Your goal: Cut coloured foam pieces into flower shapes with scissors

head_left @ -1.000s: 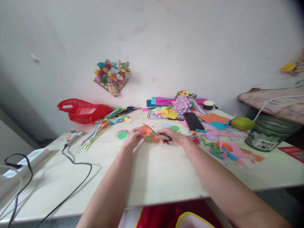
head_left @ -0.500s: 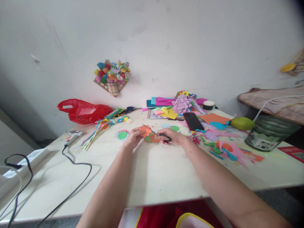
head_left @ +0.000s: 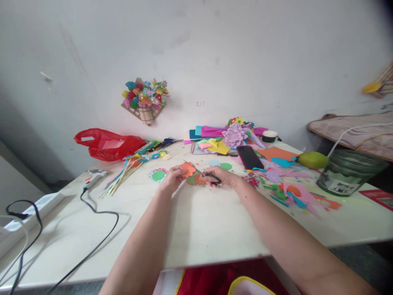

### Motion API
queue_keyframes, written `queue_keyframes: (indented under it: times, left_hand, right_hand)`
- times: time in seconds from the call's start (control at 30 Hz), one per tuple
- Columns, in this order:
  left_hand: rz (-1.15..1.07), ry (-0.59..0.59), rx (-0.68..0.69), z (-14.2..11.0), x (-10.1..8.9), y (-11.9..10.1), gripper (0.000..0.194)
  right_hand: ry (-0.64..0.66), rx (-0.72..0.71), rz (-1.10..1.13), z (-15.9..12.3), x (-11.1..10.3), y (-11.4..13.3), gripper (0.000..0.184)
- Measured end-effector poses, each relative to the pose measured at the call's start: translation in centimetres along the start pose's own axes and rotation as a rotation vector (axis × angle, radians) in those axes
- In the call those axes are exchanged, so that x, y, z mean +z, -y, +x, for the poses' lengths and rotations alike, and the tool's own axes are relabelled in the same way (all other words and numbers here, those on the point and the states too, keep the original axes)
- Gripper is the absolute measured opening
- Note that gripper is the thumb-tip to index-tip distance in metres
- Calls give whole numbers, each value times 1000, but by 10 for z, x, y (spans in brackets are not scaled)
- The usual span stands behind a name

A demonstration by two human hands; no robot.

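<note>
- Just below the centre of the frame, my left hand (head_left: 175, 178) holds a small orange piece (head_left: 188, 169) with a wavy edge; thumb and fingers are closed together on its left side.
- Slightly right of centre, my right hand (head_left: 225, 176) is wrapped around the dark handles of a pair of scissors (head_left: 215, 179), whose blades point up and left, beside the orange piece. I cannot tell whether they touch it.
- The piece looks like thin craft foam or felt (the pictures do not settle which), so I judge it very light, soft and bendy, with little slip against dry skin.
- It should tear or crease more readily than break; a light pinch near one edge, as I have it, would leave the rest of the rim free.
- The scissors I judge stiff and somewhat heavier, best held by the handles, away from the blades.
- Below my hands, green and orange rounds (head_left: 201, 179) lie on the pale table (head_left: 215, 229); a green disc (head_left: 159, 175) lies left of my left hand.
</note>
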State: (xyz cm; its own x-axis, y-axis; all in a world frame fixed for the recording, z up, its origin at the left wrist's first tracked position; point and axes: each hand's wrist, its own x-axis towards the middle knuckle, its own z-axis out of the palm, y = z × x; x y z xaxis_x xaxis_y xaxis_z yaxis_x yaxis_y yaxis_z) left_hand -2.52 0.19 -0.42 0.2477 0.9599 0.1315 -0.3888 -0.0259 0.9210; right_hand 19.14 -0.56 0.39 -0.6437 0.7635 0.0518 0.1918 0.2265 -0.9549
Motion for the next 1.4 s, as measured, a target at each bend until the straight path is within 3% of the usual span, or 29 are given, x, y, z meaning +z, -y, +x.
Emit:
queue_keyframes:
  times: [0.17,0.37,0.57,1.4]
  left_hand:
    - [9,24,-26,-2,3,-1,25]
    - [48,19,-27,-2,5,2,12]
    - [105,48,-37,-1,7,2,14]
    - [103,-96,5,3,17,8,11]
  right_hand:
    - [-25,-18,2,1,2,-1,27]
    - [-43,-67,23,0,6,3,28]
    - [-78,-54,72,2,11,4,31]
    - [-186,13,154,3,18,6,26]
